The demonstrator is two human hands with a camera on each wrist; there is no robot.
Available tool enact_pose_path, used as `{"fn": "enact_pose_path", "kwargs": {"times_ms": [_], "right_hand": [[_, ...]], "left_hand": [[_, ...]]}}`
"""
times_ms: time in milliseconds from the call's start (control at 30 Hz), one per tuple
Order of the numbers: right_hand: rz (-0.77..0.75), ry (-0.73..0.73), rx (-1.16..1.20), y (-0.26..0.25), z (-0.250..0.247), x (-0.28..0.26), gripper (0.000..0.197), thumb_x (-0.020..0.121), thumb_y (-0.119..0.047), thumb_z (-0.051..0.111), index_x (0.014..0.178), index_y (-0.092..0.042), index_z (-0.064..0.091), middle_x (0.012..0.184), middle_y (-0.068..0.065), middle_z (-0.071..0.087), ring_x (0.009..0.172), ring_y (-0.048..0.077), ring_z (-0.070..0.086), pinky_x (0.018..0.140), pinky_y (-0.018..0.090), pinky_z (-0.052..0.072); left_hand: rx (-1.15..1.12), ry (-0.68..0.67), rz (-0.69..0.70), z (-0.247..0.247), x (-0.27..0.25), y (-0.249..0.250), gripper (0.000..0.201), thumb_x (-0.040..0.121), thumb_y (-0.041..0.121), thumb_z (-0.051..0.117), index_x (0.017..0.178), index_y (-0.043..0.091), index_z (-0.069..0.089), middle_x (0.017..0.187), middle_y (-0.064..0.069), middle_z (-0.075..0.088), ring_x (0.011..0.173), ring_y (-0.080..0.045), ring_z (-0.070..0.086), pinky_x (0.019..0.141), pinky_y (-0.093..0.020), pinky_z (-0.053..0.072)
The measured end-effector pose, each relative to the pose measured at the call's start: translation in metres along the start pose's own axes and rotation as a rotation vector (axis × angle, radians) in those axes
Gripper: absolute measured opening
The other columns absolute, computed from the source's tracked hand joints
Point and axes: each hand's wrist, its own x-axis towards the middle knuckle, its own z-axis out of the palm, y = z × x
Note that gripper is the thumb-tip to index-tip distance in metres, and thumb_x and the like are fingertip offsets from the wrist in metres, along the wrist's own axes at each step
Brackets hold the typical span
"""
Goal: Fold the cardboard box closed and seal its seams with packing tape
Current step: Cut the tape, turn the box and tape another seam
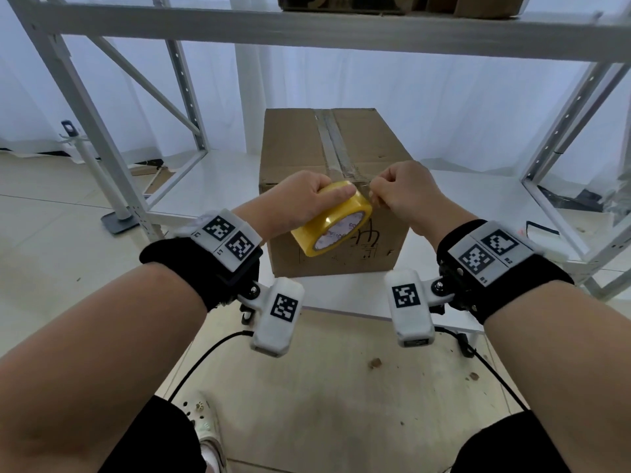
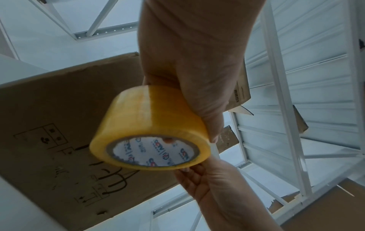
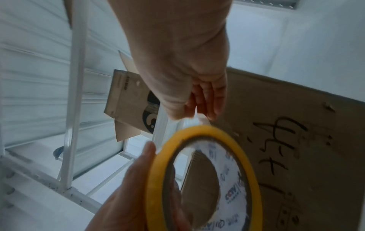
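A brown cardboard box (image 1: 300, 148) stands closed on a low white shelf (image 1: 471, 199), with clear tape (image 1: 336, 145) running along its top centre seam. My left hand (image 1: 300, 196) grips a yellow tape roll (image 1: 333, 218) in front of the box's near top edge, thumb on the roll's rim. The roll (image 2: 150, 129) shows its printed white core in the left wrist view. My right hand (image 1: 403, 189) pinches the loose clear tape end (image 3: 197, 118) just right of the roll (image 3: 199, 176). Handwriting marks the box's front face (image 3: 296, 140).
White metal racking (image 1: 112, 158) frames the box on both sides, with a beam (image 1: 307, 32) overhead carrying other cardboard (image 1: 478, 5). A grey-footed stand (image 1: 117, 220) sits on the floor at left. Black cables (image 1: 205, 356) hang below my wrists.
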Motion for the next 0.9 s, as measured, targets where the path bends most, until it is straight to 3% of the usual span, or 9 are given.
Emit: {"fn": "enact_pose_path", "kwargs": {"times_ms": [100, 200, 267, 333, 533, 667, 733, 833, 900], "right_hand": [[-0.107, -0.01, -0.134, -0.002, -0.003, -0.002, 0.022, 0.086, -0.01, 0.055, 0.079, 0.007, 0.067, 0.08, 0.02, 0.068, 0.063, 0.017, 0.054, 0.065, 0.03, 0.047], [-0.142, 0.031, -0.121, -0.006, -0.011, -0.001, 0.012, 0.089, -0.011, 0.057, 0.089, -0.001, 0.065, 0.081, 0.01, 0.065, 0.071, 0.018, 0.055, 0.067, 0.028, 0.046], [-0.203, 0.038, -0.094, -0.013, -0.016, -0.001, 0.008, 0.09, -0.011, 0.059, 0.09, -0.005, 0.064, 0.078, 0.004, 0.061, 0.07, 0.014, 0.056, 0.065, 0.023, 0.043], [-0.269, -0.023, -0.142, -0.019, -0.016, -0.004, 0.003, 0.088, -0.012, 0.062, 0.086, -0.009, 0.063, 0.075, -0.002, 0.058, 0.069, 0.01, 0.053, 0.062, 0.019, 0.041], [-0.322, -0.109, -0.155, -0.02, -0.025, -0.003, 0.004, 0.088, -0.011, 0.063, 0.084, -0.011, 0.065, 0.069, -0.006, 0.058, 0.064, 0.006, 0.053, 0.057, 0.014, 0.037], [-0.268, -0.117, -0.195, -0.006, -0.028, 0.003, 0.006, 0.087, -0.008, 0.062, 0.083, -0.007, 0.066, 0.066, -0.005, 0.059, 0.067, 0.014, 0.056, 0.055, 0.017, 0.037], [-0.224, -0.115, -0.16, 0.002, -0.028, 0.005, 0.006, 0.087, -0.007, 0.061, 0.084, -0.005, 0.066, 0.065, -0.003, 0.062, 0.069, 0.017, 0.059, 0.055, 0.019, 0.039], [-0.204, -0.131, -0.137, 0.011, -0.024, 0.004, 0.007, 0.088, -0.007, 0.06, 0.083, -0.007, 0.065, 0.066, -0.002, 0.062, 0.071, 0.018, 0.061, 0.055, 0.019, 0.041], [-0.223, -0.142, -0.119, 0.012, -0.022, 0.003, 0.009, 0.089, -0.006, 0.058, 0.083, -0.012, 0.062, 0.067, -0.001, 0.063, 0.064, 0.01, 0.062, 0.052, 0.015, 0.041]], "left_hand": [[0.003, -0.023, -0.014, 0.002, 0.0, -0.003, 0.042, 0.093, 0.053, 0.044, 0.083, 0.015, 0.06, 0.075, -0.003, 0.063, 0.067, -0.016, 0.058, 0.069, -0.03, 0.049], [0.155, -0.042, -0.009, 0.008, 0.001, -0.005, 0.043, 0.095, 0.053, 0.041, 0.08, 0.015, 0.056, 0.071, 0.0, 0.058, 0.064, -0.014, 0.054, 0.064, -0.028, 0.045], [0.332, -0.084, -0.036, 0.015, -0.002, -0.011, 0.046, 0.095, 0.054, 0.038, 0.08, 0.014, 0.057, 0.069, 0.001, 0.056, 0.063, -0.013, 0.054, 0.058, -0.024, 0.042], [0.373, -0.112, -0.064, 0.023, -0.004, -0.016, 0.05, 0.093, 0.056, 0.04, 0.087, 0.011, 0.059, 0.074, -0.002, 0.058, 0.066, -0.015, 0.055, 0.059, -0.025, 0.044], [0.162, -0.196, -0.138, 0.037, -0.009, -0.02, 0.051, 0.095, 0.051, 0.041, 0.102, 0.005, 0.06, 0.089, -0.009, 0.062, 0.08, -0.02, 0.057, 0.077, -0.035, 0.05], [-0.245, -0.258, -0.184, 0.037, -0.015, -0.029, 0.047, 0.09, 0.044, 0.056, 0.102, -0.002, 0.059, 0.086, -0.008, 0.059, 0.077, -0.018, 0.057, 0.075, -0.034, 0.05], [-0.388, -0.267, -0.185, 0.035, -0.017, -0.028, 0.046, 0.089, 0.037, 0.059, 0.11, -0.004, 0.056, 0.09, -0.009, 0.06, 0.081, -0.019, 0.057, 0.077, -0.033, 0.05], [-0.447, -0.313, -0.176, 0.031, -0.018, -0.025, 0.052, 0.084, 0.037, 0.061, 0.117, -0.002, 0.055, 0.099, -0.011, 0.063, 0.089, -0.021, 0.06, 0.087, -0.036, 0.052], [-0.456, -0.331, -0.178, 0.029, -0.019, -0.026, 0.062, 0.076, 0.042, 0.064, 0.118, -0.003, 0.054, 0.105, -0.016, 0.063, 0.093, -0.024, 0.061, 0.092, -0.042, 0.05]]}}
